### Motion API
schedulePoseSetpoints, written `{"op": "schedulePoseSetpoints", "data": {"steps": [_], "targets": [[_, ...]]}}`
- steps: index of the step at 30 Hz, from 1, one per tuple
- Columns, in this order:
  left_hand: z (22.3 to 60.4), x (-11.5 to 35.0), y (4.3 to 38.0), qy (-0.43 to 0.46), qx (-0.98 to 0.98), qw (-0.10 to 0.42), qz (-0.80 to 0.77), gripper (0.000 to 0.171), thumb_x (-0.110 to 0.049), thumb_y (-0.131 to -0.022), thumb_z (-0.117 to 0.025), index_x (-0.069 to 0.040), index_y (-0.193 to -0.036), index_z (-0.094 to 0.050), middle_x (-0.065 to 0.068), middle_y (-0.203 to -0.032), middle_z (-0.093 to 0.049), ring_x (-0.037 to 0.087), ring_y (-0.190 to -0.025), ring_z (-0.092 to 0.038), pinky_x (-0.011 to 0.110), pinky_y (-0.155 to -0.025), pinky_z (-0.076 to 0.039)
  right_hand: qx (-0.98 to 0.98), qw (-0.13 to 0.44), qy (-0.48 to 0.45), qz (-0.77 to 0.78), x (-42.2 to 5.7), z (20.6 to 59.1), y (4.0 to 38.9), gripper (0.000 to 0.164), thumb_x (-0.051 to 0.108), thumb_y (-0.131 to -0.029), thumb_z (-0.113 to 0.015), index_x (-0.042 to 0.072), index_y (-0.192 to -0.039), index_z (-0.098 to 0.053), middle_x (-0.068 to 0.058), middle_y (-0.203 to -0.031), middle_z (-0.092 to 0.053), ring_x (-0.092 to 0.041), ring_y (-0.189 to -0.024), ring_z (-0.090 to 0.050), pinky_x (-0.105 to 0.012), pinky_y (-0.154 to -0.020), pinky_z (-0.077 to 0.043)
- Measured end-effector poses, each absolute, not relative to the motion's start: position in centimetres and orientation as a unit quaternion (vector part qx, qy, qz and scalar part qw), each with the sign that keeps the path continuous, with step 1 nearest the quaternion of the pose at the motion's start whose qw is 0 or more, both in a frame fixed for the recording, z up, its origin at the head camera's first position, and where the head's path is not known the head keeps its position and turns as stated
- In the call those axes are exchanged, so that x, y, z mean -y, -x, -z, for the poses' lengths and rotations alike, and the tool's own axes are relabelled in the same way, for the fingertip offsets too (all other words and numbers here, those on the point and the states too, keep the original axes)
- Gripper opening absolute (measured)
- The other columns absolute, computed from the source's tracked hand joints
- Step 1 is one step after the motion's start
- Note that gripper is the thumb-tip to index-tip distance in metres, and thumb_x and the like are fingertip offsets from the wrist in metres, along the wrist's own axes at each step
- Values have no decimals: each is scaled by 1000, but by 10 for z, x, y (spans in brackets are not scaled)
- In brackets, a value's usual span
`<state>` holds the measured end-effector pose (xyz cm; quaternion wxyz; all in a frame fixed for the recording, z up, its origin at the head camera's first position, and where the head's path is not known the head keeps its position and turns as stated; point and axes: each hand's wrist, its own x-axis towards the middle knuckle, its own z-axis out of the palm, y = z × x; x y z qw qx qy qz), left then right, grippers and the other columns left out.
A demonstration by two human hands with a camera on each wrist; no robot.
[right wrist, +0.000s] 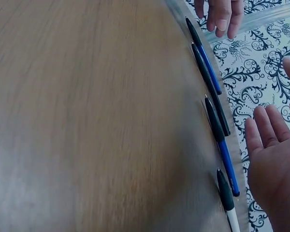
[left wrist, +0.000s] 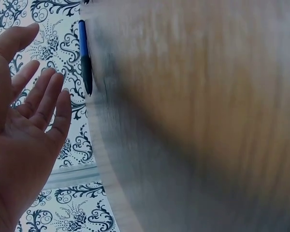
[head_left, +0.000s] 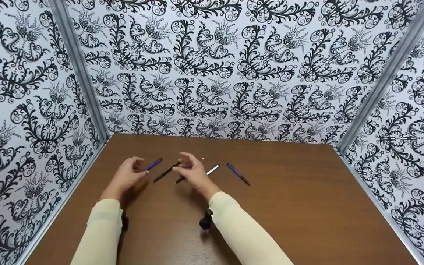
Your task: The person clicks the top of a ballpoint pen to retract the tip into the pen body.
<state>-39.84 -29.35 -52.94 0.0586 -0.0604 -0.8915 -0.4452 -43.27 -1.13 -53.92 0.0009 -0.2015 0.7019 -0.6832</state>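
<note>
Left hand (head_left: 128, 175): at left, fingers relaxed and free; the thumb lies near the left blue pen, though contact is hard to judge.
Right hand (head_left: 194, 173): near the middle, fingers loosely extended, palm free, over the row of pens.
Left blue pen (head_left: 154, 164): leftmost, beside the left hand, dark grip at its near end.
Black pen (head_left: 166, 172): between the hands, slanting from near left to far right.
Middle blue pen (right wrist: 223, 147): right of the black pen, dark grip, mostly hidden from the head view.
White pen (head_left: 213, 169): just right of the middle blue pen, partly behind the right hand.
Right blue pen (head_left: 239, 175): rightmost, tip pointing near right.
Bench (head_left: 300, 213): brown wood-grain top, bearing all five pens.
Sleeves (head_left: 250, 230): cream.
</note>
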Motion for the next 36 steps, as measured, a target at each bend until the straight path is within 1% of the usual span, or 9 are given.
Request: {"op": "schedulePoseSetpoints", "data": {"steps": [6, 8, 13, 22, 29, 36], "targets": [[529, 290, 398, 55, 894, 61, 440, 52, -10, -105, -76, 8, -149, -54, 33, -148, -57, 49, -135, -60, 62, -114, -49, -712, 3, 193, 675, 17, 536, 434, 64, 6, -94, -87, 6, -152, -61, -18, -137, -69, -44, -130, -66, -40, -104, -59], [529, 288, 399, 56, 897, 60, 434, 52, -11, -105, -76, 7, -150, -55, 32, -148, -57, 49, -135, -59, 62, -113, -49, -721, 2, 190, 666, 18, 535, 435, 64, 8, -94, -88, 8, -153, -61, -14, -138, -69, -42, -131, -66, -39, -104, -59], [530, 285, 401, 52, 903, 60, 422, 52, -11, -105, -76, 7, -149, -56, 33, -146, -56, 49, -134, -60, 63, -112, -51, -730, 4, 191, 656, 20, 531, 436, 66, 11, -96, -88, 11, -155, -60, -10, -139, -69, -42, -134, -63, -39, -108, -56], [533, 283, 408, 34, 916, 58, 395, 53, -11, -104, -77, 10, -148, -56, 34, -142, -59, 49, -129, -62, 63, -110, -51, -724, 9, 179, 666, 28, 531, 438, 66, 11, -94, -90, 12, -154, -61, -10, -138, -69, -41, -132, -63, -37, -103, -58], [531, 278, 411, 30, 921, 60, 385, 46, -10, -104, -76, 9, -143, -60, 32, -139, -61, 49, -128, -62, 63, -112, -49, -725, 12, 179, 665, 27, 528, 438, 66, 13, -95, -90, 11, -154, -61, -11, -139, -69, -25, -124, -67, -36, -102, -60], [535, 278, 415, 25, 923, 57, 380, 44, -11, -104, -76, 6, -143, -64, 30, -141, -62, 48, -131, -61, 64, -114, -48, -719, 17, 175, 673, 24, 526, 437, 66, 11, -95, -89, 11, -154, -61, -12, -139, -68, -28, -126, -67, -35, -99, -61]]}}
